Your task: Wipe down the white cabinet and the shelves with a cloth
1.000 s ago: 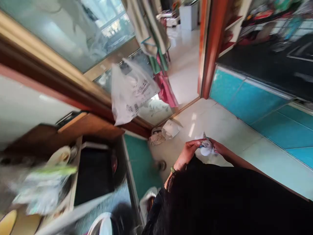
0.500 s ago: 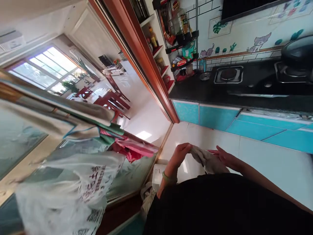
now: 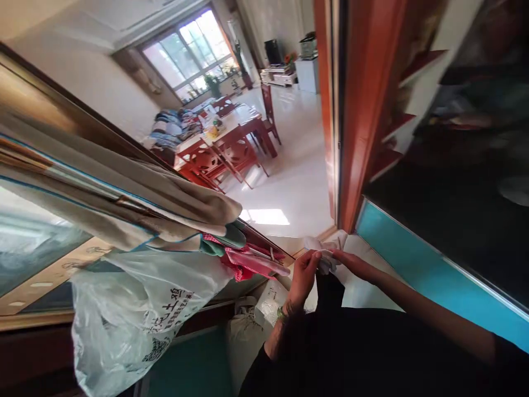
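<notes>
Low in front of me, both hands meet at a pale greyish-white cloth (image 3: 328, 263), crumpled and partly spread beyond the fingers. My left hand (image 3: 305, 271), with a green bangle at the wrist, is closed with thumb and finger pinching the cloth's near edge. From the other side my right hand (image 3: 344, 260) grips the same edge, its fingertips close to the left thumb. Part of the right fingers is hidden by the cloth. To the left of the hands, pink and red checked cloth (image 3: 256, 263) hangs near beige towels (image 3: 177, 193) on a rail.
A white plastic bag (image 3: 140, 314) hangs at the left. Below stand a white package (image 3: 270, 302) and a pale sack (image 3: 246, 333). A red-brown door frame (image 3: 363, 121) rises ahead, with teal cabinets (image 3: 392, 248) under a black counter (image 3: 463, 215) at right. Beyond are a dining table (image 3: 243, 118) and chairs.
My view has swung right-to-left toward the doorway and dining room. My right hand, fingers stretched along the cloth before, now grips its edge close beside my left hand.
</notes>
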{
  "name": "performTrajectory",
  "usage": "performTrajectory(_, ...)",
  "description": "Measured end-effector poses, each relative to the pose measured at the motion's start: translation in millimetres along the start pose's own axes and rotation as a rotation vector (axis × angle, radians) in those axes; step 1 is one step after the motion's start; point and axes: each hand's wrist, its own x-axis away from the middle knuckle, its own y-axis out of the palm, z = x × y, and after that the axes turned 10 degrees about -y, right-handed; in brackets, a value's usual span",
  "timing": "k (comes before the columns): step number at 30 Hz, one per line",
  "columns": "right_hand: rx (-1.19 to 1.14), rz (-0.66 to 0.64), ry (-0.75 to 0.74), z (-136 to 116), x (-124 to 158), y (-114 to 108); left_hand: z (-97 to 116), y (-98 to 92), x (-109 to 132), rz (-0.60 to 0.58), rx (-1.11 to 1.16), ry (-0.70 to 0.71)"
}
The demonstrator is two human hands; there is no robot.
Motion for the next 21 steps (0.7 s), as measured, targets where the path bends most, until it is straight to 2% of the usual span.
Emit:
performTrajectory(2, 0.006, -0.094, -0.003, -14.6, -73.1, 11.6, 15.7, -32.0, -53.8, 0.095, 0.091, -0.018)
performTrajectory(5, -0.013, -0.184, -0.059, -39.7, -172.4, 24.6, 49.9, -85.8, -136.6, 0.216, 0.177, -0.049)
performTrajectory(8, -0.014, -0.152, -0.108, -68.5, -264.2, 28.6, 89.4, -137.5, -209.4, 0.193, 0.220, -0.072)
performTrajectory(10, 0.026, -0.143, -0.119, -87.4, -326.4, 29.6, 111.6, -168.0, -248.7, 0.156, 0.239, -0.092)
performTrajectory(12, 0.057, -0.217, -0.109, -104.1, -391.1, 32.0, 126.7, -196.3, -282.1, 0.159, 0.239, -0.097)
performTrajectory(14, 0.079, -0.336, -0.121, -117.8, -457.9, 36.0, 133.5, -225.4, -313.8, 0.221, 0.221, -0.094)
performTrajectory(17, 0.163, -0.514, -0.224, -133.3, -560.9, 40.9, 130.0, -274.5, -368.4, 0.377, 0.195, -0.137)
performTrajectory(19, 0.211, -0.602, -0.280, -143.5, -632.2, 39.7, 123.8, -308.7, -413.7, 0.496, 0.187, -0.159)
performTrajectory(21, 0.212, -0.655, -0.253, -158.1, -706.9, 32.9, 121.3, -340.0, -466.4, 0.630, 0.155, -0.146)
